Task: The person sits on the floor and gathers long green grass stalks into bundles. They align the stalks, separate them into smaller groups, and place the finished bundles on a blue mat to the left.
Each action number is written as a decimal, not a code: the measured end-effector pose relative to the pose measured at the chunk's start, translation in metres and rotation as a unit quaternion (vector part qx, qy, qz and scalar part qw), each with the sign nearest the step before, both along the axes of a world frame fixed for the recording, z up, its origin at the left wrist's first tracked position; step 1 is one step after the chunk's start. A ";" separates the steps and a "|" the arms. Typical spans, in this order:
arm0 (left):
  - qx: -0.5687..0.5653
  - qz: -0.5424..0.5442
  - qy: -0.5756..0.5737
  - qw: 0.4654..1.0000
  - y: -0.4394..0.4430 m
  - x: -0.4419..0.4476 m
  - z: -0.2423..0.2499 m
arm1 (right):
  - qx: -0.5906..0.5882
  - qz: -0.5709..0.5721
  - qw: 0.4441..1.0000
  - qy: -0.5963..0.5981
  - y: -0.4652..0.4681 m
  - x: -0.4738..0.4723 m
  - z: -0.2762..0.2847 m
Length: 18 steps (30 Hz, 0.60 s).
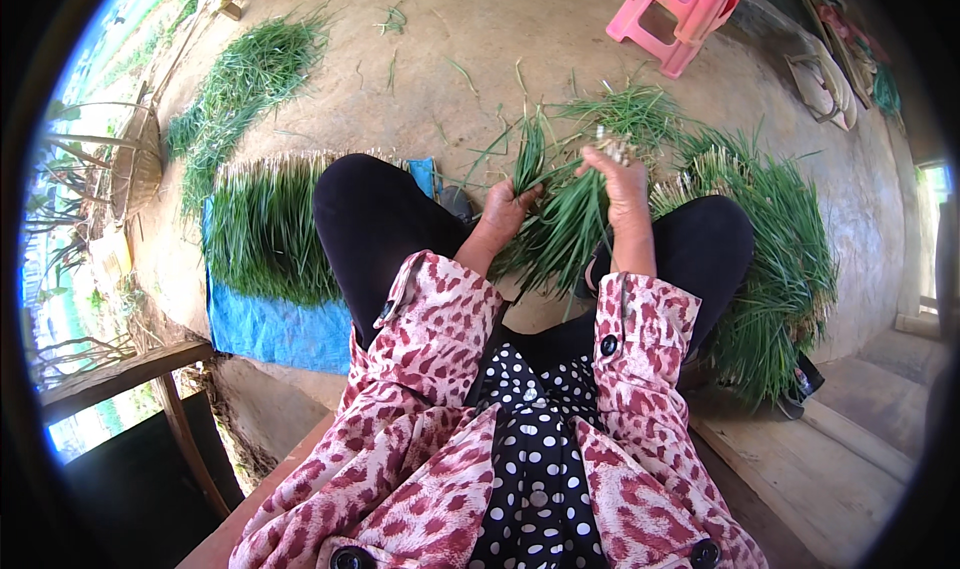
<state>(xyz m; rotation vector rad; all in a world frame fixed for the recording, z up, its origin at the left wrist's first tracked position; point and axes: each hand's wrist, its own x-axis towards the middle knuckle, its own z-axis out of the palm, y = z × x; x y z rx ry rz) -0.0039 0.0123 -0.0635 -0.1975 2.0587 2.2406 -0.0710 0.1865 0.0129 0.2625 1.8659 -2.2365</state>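
My right hand (622, 182) grips a bunch of what look like garlic chives (574, 220). Its pale stem ends point up and away, and the green leaves hang down between my knees. Just to the left, my left hand (504, 210) is closed around a smaller tuft of chives (531, 152), whose leaf tips reach away from me. Beyond my right hand lies a loose heap of chives (637, 111) on the floor. Beside my right knee is a large pile of chives (784, 269), with some pale stem ends showing.
Left of my left knee, neatly lined-up chives (270, 231) rest on a blue sheet (277, 332). Farther off lies a scattered green heap (259, 70). A pink plastic stool (649, 21) stands beyond, near pale slippers (825, 88). A woven basket (139, 160) and wooden rail (127, 377) are at left.
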 end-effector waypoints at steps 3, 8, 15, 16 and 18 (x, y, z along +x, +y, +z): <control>0.037 -0.018 -0.043 0.998 -0.007 -0.001 0.007 | 0.077 -0.146 0.986 0.017 0.029 -0.008 0.011; 0.084 -0.030 0.027 0.996 -0.011 0.000 0.016 | 0.122 -0.114 0.984 0.065 0.057 -0.006 0.025; -0.280 -0.052 0.093 0.954 -0.002 0.003 0.018 | -0.125 0.110 0.984 -0.059 0.003 0.010 -0.002; -0.331 -0.031 0.163 0.929 0.000 0.006 0.020 | -0.141 0.145 0.973 -0.113 -0.002 0.012 -0.004; -0.361 -0.034 0.118 0.925 0.006 0.011 0.026 | -0.159 0.147 0.966 -0.139 -0.005 0.014 -0.007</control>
